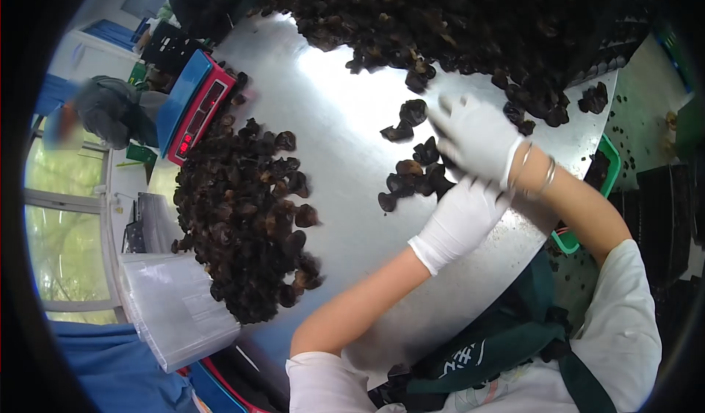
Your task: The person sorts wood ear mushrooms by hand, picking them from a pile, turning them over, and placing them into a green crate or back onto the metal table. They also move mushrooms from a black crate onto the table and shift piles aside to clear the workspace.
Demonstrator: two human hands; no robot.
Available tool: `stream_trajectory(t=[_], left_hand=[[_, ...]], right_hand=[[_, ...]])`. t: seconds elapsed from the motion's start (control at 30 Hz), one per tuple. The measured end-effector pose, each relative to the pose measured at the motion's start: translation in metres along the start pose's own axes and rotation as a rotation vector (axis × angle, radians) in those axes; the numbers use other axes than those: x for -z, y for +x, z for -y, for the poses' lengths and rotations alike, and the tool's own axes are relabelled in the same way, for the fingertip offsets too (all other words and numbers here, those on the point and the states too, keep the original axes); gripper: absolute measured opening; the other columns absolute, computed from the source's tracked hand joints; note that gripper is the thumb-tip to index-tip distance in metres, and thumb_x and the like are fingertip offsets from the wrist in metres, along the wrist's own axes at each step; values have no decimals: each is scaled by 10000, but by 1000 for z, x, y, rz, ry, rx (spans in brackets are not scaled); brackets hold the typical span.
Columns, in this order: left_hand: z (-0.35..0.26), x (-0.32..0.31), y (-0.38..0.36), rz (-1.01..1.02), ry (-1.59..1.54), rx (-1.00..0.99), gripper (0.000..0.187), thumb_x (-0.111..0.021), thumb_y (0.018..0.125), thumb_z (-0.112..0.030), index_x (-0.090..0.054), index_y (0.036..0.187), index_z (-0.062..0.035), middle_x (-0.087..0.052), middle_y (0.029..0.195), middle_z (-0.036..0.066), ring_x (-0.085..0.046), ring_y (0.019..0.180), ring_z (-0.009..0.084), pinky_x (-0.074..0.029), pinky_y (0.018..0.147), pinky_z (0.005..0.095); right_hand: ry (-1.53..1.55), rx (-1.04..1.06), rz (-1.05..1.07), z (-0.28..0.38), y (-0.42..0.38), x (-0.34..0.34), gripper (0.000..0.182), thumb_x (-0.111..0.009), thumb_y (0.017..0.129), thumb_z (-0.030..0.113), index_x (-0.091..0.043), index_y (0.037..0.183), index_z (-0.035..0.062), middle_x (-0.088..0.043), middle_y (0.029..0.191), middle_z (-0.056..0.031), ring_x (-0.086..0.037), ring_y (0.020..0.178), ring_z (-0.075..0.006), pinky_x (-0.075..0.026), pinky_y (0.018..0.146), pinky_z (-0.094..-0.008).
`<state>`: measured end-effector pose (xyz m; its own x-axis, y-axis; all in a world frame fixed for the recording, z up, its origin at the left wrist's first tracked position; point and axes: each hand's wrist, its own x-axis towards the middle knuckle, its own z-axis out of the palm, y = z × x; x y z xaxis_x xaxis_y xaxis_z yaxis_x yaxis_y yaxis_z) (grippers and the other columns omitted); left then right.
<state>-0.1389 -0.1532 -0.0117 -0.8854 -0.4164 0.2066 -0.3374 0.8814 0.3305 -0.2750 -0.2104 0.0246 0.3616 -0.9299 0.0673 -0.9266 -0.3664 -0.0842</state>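
Both my hands wear white gloves over a shiny metal table. My left hand lies low beside a small cluster of dark brown, wood-ear-like mushrooms, its fingers hidden beneath my other hand. Crossing just beyond it, my right hand has its fingers stretched out toward two loose pieces. Dark pieces show under its palm. A large heap of the same mushrooms covers the far side, and a smaller pile sits at the left.
A red and blue digital scale with lit red digits stands behind the left pile. Clear plastic bags are stacked at the left edge. Green baskets sit below the table's right edge. Another person is at the far left.
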Motion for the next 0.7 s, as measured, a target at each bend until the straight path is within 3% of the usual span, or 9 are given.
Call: stream_trajectory(t=[0.07, 0.23, 0.27, 0.33, 0.37, 0.43, 0.57, 0.67, 0.7], left_hand=[[0, -9, -8, -304, 227, -63, 302, -564, 885, -104, -607, 1174, -28, -610, 1139, 188, -621, 1046, 294, -508, 902, 381], [-12, -27, -50, -292, -197, 209, 492, -531, 950, -211, -414, 1390, -24, -482, 1365, 177, -475, 1280, 278, -359, 1109, 384], [-13, -16, -47, -292, -284, 255, 536, -525, 963, -232, -376, 1433, -24, -456, 1411, 174, -446, 1327, 275, -330, 1151, 384], [19, 38, -53, -60, 133, 407, 317, -568, 870, -120, -573, 1174, -33, -551, 1175, 144, -532, 1101, 312, -346, 1101, 496], [35, 63, -63, -154, 426, 323, 221, -606, 829, -88, -626, 1048, -68, -569, 1093, 134, -530, 1081, 313, -382, 1000, 520], [68, 102, -103, -249, 559, 476, 348, -616, 753, -68, -659, 1097, -90, -603, 1087, 133, -528, 1057, 349, -374, 986, 482], [120, 140, -238, -395, 645, 907, 305, -592, 900, -72, -668, 1194, -37, -605, 1293, 182, -545, 1192, 355, -404, 1040, 434], [114, 151, -269, -686, 474, 1039, 277, -562, 977, -122, -658, 1206, 0, -586, 1351, 193, -536, 1254, 344, -391, 1090, 432], [104, 155, -262, -720, 381, 1008, 285, -542, 993, -120, -653, 1223, 7, -589, 1353, 193, -527, 1286, 333, -373, 1118, 421]], right_hand=[[312, 85, 8, 31, -18, 16, 306, -594, 892, 210, -622, 1152, 52, -603, 1078, -179, -607, 941, -341, -507, 835, -468], [686, 564, 52, 57, -47, 40, 303, -580, 897, 190, -659, 1154, 50, -659, 1111, -175, -630, 1047, -324, -516, 921, -415], [767, 513, -32, 52, -42, 38, 296, -570, 909, 185, -662, 1154, 47, -665, 1110, -166, -629, 1053, -313, -511, 933, -405], [927, 402, -198, 30, -18, 32, 285, -550, 934, 176, -667, 1155, 42, -677, 1107, -148, -628, 1065, -291, -500, 958, -387], [952, 267, -224, 11, -5, 29, 277, -544, 942, 168, -675, 1145, 35, -684, 1095, -146, -634, 1049, -277, -501, 956, -377], [980, 56, -284, -21, 7, 26, 262, -542, 946, 152, -691, 1123, 30, -696, 1088, -134, -649, 1017, -249, -507, 939, -365], [953, -126, -238, -41, 4, 16, 244, -555, 932, 125, -703, 1102, 33, -711, 1083, -111, -669, 949, -245, -520, 889, -357], [765, 59, -260, -33, 15, -2, 273, -562, 918, 122, -695, 1143, 46, -710, 1097, -88, -652, 996, -267, -501, 932, -362], [720, 158, -282, -30, 24, -9, 327, -605, 890, 160, -677, 1196, 71, -666, 1198, -103, -607, 1099, -287, -469, 988, -380]])
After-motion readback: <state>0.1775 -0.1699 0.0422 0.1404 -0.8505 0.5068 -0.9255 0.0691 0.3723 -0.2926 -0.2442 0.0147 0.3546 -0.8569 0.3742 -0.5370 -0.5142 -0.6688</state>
